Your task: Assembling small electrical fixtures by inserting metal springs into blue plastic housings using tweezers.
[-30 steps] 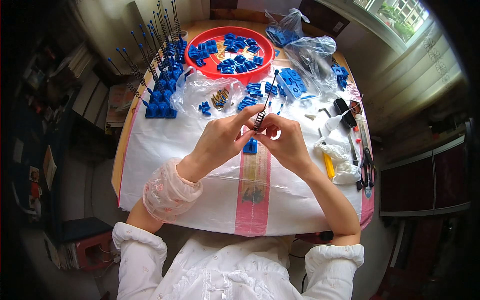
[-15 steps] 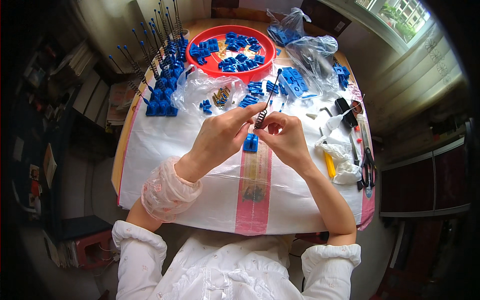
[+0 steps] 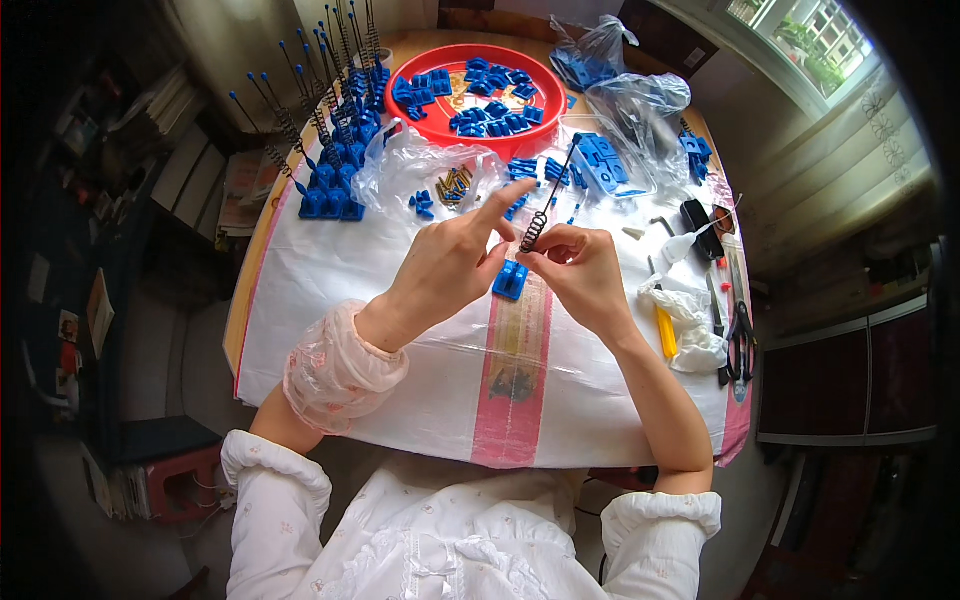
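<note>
A dark coil spring (image 3: 534,231) with a straight blue-tipped rod stands slanted at the middle of the table, leaning up to the right. The thumb and forefinger of my right hand (image 3: 588,278) pinch its lower end, just above a small blue plastic base (image 3: 510,284). My left hand (image 3: 440,268) is on the other side, its forefinger stretched out and apart from its thumb. The left thumb tip lies close to the base; whether it touches is unclear. My other left fingers are mostly hidden.
Finished-looking spring pieces on blue bases (image 3: 332,195) stand at the far left. Behind are a red basin (image 3: 405,130) of blue parts and a plastic bag (image 3: 385,175) beside brass pieces (image 3: 455,187). Scissors (image 3: 740,345), a yellow-handled tool (image 3: 666,332) and crumpled white plastic (image 3: 700,345) lie right.
My left forefinger has lifted off the spring and stretched out. The spring now leans further right, and the blue base has turned slightly. My right hand keeps its pinch.
</note>
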The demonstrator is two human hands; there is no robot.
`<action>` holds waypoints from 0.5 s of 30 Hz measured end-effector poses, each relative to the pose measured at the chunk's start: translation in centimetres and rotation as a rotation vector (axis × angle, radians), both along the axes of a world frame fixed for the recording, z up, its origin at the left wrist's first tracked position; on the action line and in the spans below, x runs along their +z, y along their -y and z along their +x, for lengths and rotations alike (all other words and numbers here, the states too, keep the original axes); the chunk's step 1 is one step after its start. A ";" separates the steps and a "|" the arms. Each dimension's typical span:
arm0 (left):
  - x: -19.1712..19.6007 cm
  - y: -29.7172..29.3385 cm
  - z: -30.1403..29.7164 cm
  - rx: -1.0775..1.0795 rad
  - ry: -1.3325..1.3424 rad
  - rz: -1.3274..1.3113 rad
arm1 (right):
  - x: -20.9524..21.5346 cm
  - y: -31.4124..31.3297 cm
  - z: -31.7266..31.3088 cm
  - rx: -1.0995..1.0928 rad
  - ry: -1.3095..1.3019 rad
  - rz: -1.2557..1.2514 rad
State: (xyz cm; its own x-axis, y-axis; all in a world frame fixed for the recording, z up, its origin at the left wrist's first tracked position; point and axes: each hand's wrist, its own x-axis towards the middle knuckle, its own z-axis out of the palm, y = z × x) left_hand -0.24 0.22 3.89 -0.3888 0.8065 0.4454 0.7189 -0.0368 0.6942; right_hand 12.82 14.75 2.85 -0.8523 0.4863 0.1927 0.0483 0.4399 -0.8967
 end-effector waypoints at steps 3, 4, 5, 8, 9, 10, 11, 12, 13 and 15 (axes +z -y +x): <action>-0.9 0.4 -1.0 -0.066 0.087 -0.190 | -0.1 0.0 0.0 -0.008 -0.014 0.021; -1.5 0.6 -1.3 -0.105 0.102 -0.240 | -0.1 0.0 0.0 -0.009 -0.010 0.015; -2.3 0.7 -1.6 -0.145 0.116 -0.290 | 0.0 0.1 -0.1 -0.011 -0.006 0.009; -2.7 0.5 -0.8 -0.160 0.142 -0.359 | 0.0 0.1 0.0 -0.029 -0.003 -0.005; -2.7 0.5 -0.3 -0.128 0.121 -0.359 | -0.1 0.1 0.0 -0.034 -0.004 -0.010; -2.8 0.5 0.2 -0.096 0.101 -0.358 | 0.0 0.2 0.0 -0.038 0.011 -0.008; -3.2 0.4 0.4 -0.073 0.088 -0.339 | 0.1 0.2 0.0 -0.042 0.025 -0.006; -3.6 0.4 0.6 -0.046 0.074 -0.322 | 0.2 0.3 0.0 -0.044 0.038 -0.005; -3.9 0.4 0.7 -0.020 0.061 -0.305 | 0.2 0.3 0.0 -0.039 0.035 -0.005; -3.6 0.4 0.6 -0.009 0.086 -0.326 | 0.1 0.4 0.0 -0.033 0.029 -0.008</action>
State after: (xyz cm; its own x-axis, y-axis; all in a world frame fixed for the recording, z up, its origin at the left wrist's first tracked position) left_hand 0.36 -0.18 0.29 -0.4064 0.9046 0.1289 0.6576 0.1916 0.7286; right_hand 12.80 14.40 2.98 -0.8408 0.5157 0.1647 0.0883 0.4308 -0.8981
